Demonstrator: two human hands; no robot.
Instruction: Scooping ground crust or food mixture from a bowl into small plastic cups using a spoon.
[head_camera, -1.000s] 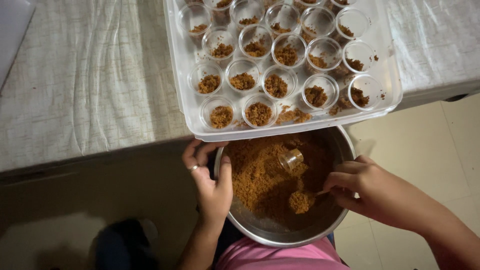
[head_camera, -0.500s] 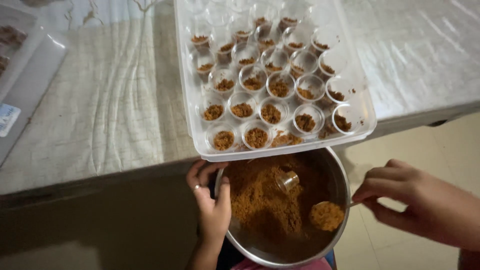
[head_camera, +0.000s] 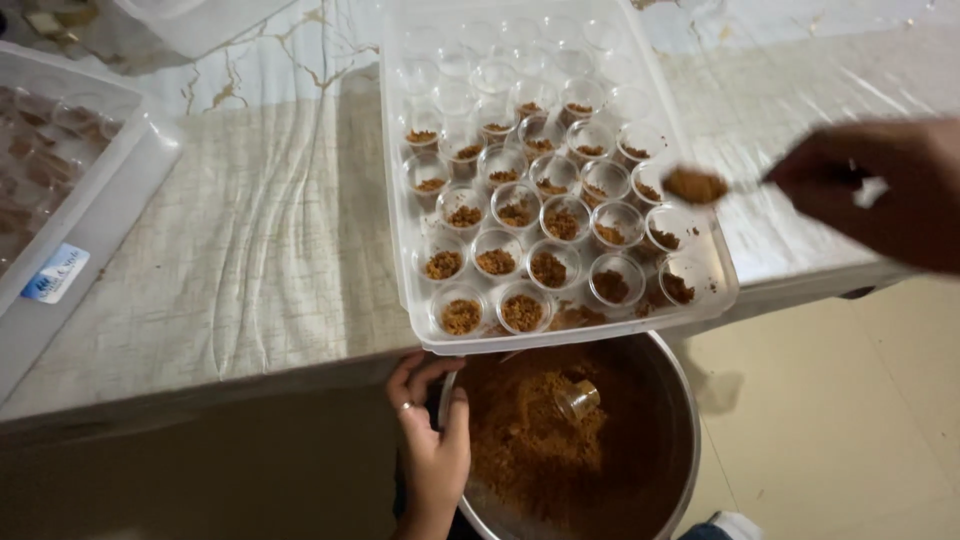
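Gripping the rim of a steel bowl (head_camera: 668, 400) with curled fingers, the left hand (head_camera: 432, 450) steadies it at the person's lap, just below the table (head_camera: 250, 260) edge. The bowl holds a heap of brown crumbly mix (head_camera: 530, 440), and one clear cup (head_camera: 577, 398) lies tipped over in it.

The right hand (head_camera: 880, 190) is closed around the handle of a spoon (head_camera: 697, 185), which hovers heaped with crumbs above the right side of a clear plastic tray (head_camera: 405, 240). The tray is full of small clear cups (head_camera: 520, 210); the nearer rows already have crumbs in them, the far rows look empty.

What worries me is the tray's near edge: it juts out past the table and over the bowl, so a nudge from the spoon hand, or the bowl lifting, could tip it. The spoon is piled high and blurred, so crumbs could scatter between cups; some already lie loose on the tray floor near the front row. The cups stand close together, and a careless dip could knock one over.

Another lidded tray (head_camera: 70, 230) sits at the table's left.
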